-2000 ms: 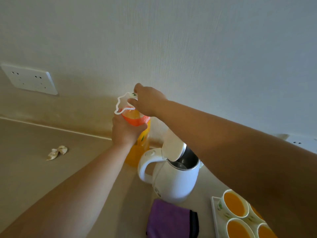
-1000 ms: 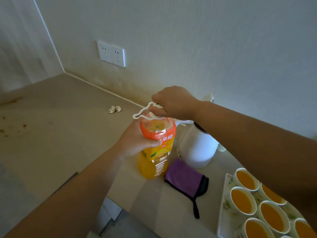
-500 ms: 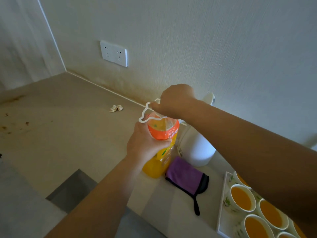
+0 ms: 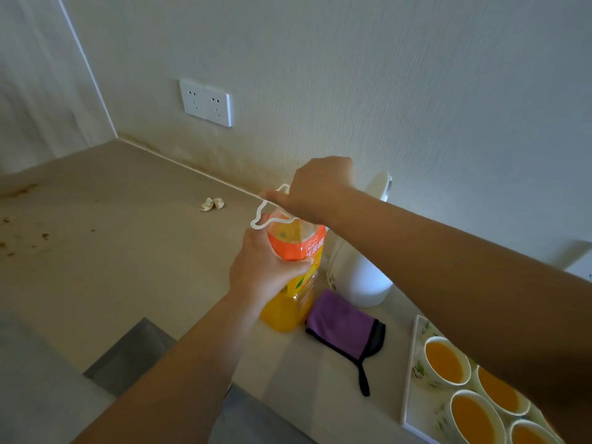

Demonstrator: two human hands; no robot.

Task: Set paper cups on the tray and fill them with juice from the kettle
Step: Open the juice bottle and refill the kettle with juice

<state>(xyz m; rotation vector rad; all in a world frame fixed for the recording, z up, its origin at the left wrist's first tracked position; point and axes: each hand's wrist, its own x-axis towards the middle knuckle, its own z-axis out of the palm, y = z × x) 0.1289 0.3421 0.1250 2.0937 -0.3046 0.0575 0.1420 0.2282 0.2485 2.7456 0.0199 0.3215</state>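
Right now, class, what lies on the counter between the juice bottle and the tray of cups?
A purple cloth with black trim lies flat there, close to the juice bottle, apart from the tray; head view shows it.

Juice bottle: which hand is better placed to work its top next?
Right. The right hand is curled over the top, by the white loop; the left hand grips the juice bottle lower down, steadying it.

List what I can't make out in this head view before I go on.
The cap: head view, the right hand covers the top of the juice bottle; on or off cannot be told.
The kettle: the right forearm and the bottle hide its handle, its spout and most of its lid.
The cups on the tray: forearm and the bottom-right frame edge cut them off; their count is unknown.
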